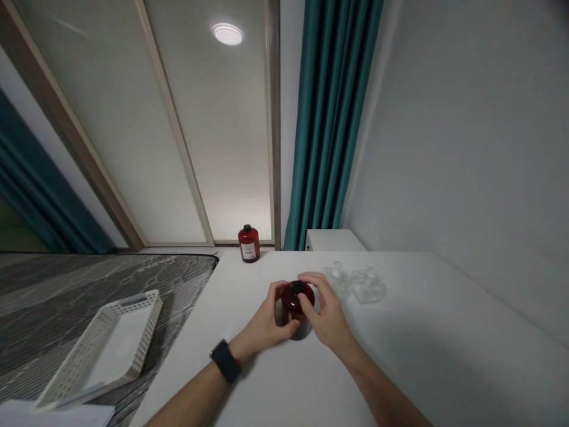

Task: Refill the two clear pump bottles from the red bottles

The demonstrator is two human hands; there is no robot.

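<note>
A dark red bottle (294, 308) with a black cap stands upright on the white table (427, 332), near its middle. My left hand (267, 323) wraps around the bottle's body from the left, a black watch on its wrist. My right hand (323, 311) reaches over from the right, its fingers pinched on the black cap on top. Both hands are closed on the bottle.
A second red bottle (249, 243) stands at the table's far edge by the window. Two clear glass bottles (355, 283) sit just right of my hands. A white perforated tray (106, 350) lies on the grey mattress at left. Teal curtains hang behind.
</note>
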